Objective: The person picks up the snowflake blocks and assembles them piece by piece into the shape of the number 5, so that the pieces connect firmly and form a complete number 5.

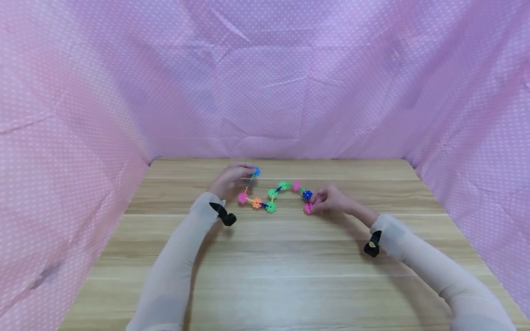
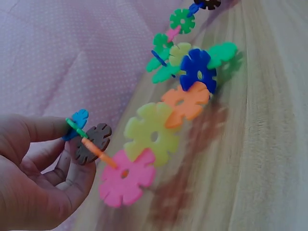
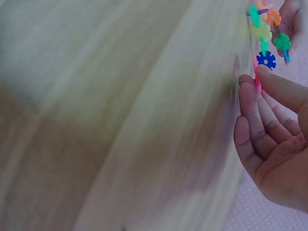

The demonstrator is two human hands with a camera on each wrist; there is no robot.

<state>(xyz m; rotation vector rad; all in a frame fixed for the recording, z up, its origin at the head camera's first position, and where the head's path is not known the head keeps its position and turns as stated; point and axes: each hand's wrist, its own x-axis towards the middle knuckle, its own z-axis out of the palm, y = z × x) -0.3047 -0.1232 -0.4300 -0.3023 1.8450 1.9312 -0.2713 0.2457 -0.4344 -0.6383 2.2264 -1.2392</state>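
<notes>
A chain of colourful slotted snowflake discs stretches between the two hands over the table. My left hand [image 1: 232, 176] pinches the light blue disc [image 1: 256, 171] at the chain's left end. The left wrist view shows a brown disc [image 2: 102, 137] by those fingertips, then a pink disc [image 2: 116, 186], a pale yellow one [image 2: 144, 126] and an orange one [image 2: 190, 107]. At the other end, my right hand [image 1: 334, 200] grips a pink disc [image 1: 308, 208] between thumb and fingers. Beside it is a dark blue disc [image 3: 266, 60]. Green discs [image 1: 271, 207] make up much of the middle.
The wood-grain table [image 1: 265, 271] reaches back to a pink polka-dot cloth [image 1: 265, 101], which also hangs on both sides. Each wrist wears a black strap with a small camera [image 1: 229, 219].
</notes>
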